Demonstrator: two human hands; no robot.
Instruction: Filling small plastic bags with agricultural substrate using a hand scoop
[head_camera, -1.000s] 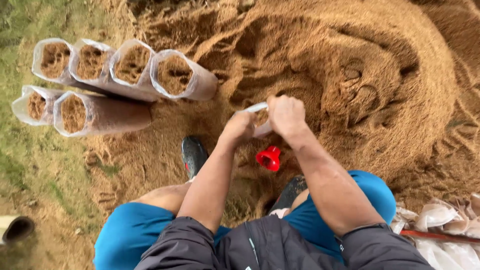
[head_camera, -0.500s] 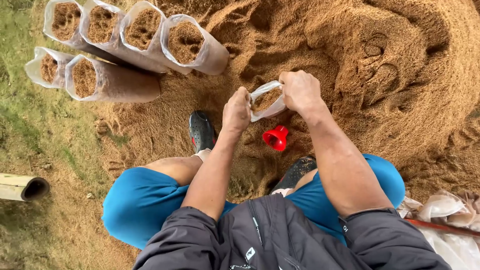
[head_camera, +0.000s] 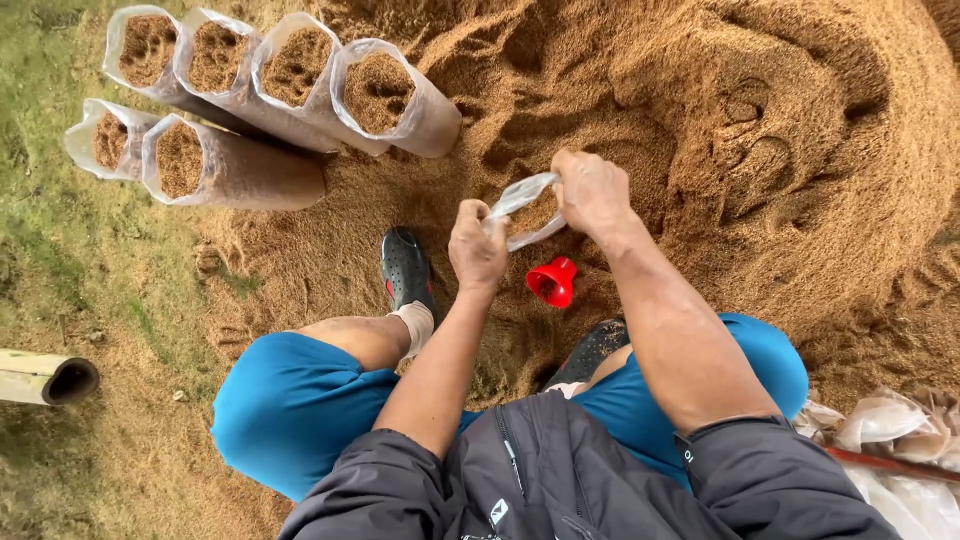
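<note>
Two hands gripped one clear bag (head_camera: 522, 210): left hand (head_camera: 477, 245) and right hand (head_camera: 592, 190) pinched its rim above the sawdust heap (head_camera: 720, 150). I judged filling underway; next, scooping with the red funnel (head_camera: 552, 282) at five o'clock.

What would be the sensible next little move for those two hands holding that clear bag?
Probably stand it with the filled bags. The left hand and right hand grip the clear bag by its rim, and it already looks full of brown sawdust.

Outdoor potting yard, sawdust heap (head_camera: 700, 130) on grass (head_camera: 60, 260), filled clear bags (head_camera: 380, 95) lined up
</note>
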